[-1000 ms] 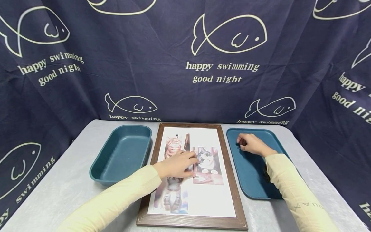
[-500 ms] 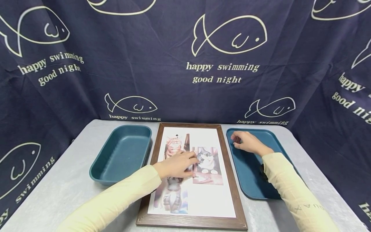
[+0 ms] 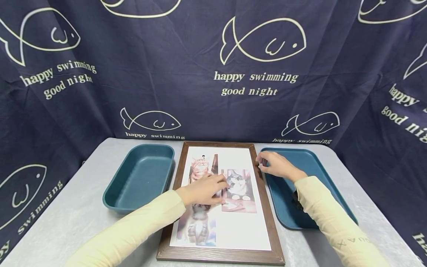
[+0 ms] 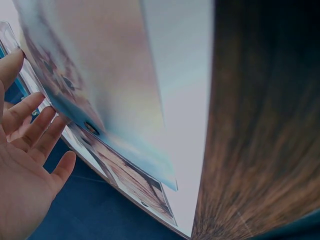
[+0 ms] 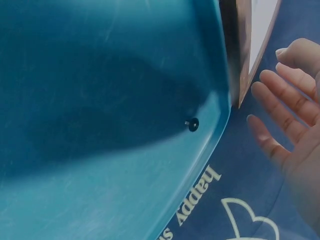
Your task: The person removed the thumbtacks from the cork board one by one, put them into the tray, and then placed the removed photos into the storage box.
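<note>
In the head view, my left hand (image 3: 205, 189) rests on the white board (image 3: 243, 231) inside a brown wooden frame (image 3: 220, 256). Its loosely bent fingers touch the left edge of a grey-and-white cat photo (image 3: 240, 189). Over the frame's right rail is my right hand (image 3: 277, 165), thumb and index finger together in a pinch; they seem to hold a small push pin, mostly hidden by the fingertips. A black push pin (image 3: 203, 156) stands at the top of an orange cat photo (image 3: 200, 167). Below lies a tabby photo (image 3: 198, 226), partly behind my left hand.
A blue tray (image 3: 313, 163) lies right of the frame, under my right forearm. One black push pin (image 5: 193, 124) is in it near a corner, in the right wrist view. A deeper blue-green bin (image 3: 143, 178) stands at left. A navy fish-print cloth (image 3: 186, 81) hangs behind.
My right hand has moved left, from over the tray to the frame's right rail, thumb and index finger kept together. The left hand and photos have stayed put.
</note>
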Motion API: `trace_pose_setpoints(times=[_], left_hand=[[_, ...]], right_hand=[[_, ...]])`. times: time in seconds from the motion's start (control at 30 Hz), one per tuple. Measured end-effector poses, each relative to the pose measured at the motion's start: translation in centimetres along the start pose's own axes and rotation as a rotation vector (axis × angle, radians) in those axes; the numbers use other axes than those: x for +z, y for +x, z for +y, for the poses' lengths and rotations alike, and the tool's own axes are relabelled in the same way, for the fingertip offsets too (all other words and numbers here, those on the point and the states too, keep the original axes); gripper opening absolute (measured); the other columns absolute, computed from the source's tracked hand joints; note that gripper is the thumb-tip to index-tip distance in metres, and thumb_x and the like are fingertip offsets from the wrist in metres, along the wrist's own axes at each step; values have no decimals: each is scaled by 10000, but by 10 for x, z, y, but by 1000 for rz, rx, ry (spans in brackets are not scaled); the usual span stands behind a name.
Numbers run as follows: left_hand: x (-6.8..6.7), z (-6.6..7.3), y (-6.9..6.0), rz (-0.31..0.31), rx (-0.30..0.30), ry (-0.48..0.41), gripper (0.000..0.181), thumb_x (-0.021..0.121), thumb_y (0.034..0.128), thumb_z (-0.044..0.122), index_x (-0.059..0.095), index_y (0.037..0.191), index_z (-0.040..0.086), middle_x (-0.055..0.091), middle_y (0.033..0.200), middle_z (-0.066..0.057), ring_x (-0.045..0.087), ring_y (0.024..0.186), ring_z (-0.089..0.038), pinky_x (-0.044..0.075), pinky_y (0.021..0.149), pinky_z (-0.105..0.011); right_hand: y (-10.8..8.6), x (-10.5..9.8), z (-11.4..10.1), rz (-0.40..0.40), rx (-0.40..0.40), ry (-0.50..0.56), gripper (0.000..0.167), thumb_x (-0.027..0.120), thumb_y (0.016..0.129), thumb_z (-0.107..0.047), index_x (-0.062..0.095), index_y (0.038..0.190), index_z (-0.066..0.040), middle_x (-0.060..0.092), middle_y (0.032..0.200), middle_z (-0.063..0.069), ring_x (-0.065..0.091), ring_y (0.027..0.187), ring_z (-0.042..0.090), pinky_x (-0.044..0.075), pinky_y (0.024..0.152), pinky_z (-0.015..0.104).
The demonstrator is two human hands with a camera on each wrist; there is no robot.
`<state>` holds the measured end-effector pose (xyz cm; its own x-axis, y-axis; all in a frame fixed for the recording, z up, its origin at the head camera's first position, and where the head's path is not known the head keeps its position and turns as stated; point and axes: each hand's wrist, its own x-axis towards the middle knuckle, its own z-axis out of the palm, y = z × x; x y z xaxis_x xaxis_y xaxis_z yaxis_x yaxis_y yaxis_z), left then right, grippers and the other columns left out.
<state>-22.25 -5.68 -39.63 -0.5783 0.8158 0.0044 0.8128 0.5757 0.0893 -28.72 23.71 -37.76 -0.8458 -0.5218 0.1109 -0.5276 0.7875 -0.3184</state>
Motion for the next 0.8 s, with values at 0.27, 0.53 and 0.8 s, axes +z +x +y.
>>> trace_pose_setpoints(times=[0.27,0.53,0.8], left_hand=[[0,-1,0,1,4,23,434,556,887,398,512,1255,172,484,1233,26,493,1129,-132,378,976,-422],[1,-1,0,1,9,43,445,553,887,408,512,1259,168,484,1231,25,496,1129,-134,387,962,-416],[0,-1,1,7,6,29,426,562,883,396,519,1243,171,488,1225,24,502,1118,-130,392,961,-406]], right_hand=[[6,7,-12,-8,-40,0,169,627,825,-117,612,984,-64,624,891,46,584,793,196,456,665,319],[9,13,-22,-36,-41,16,217,648,817,-120,608,1020,-53,618,872,39,563,776,167,457,687,324],[12,21,-27,-41,-67,8,222,659,809,-122,614,1013,-49,637,901,56,594,800,193,479,687,335]])
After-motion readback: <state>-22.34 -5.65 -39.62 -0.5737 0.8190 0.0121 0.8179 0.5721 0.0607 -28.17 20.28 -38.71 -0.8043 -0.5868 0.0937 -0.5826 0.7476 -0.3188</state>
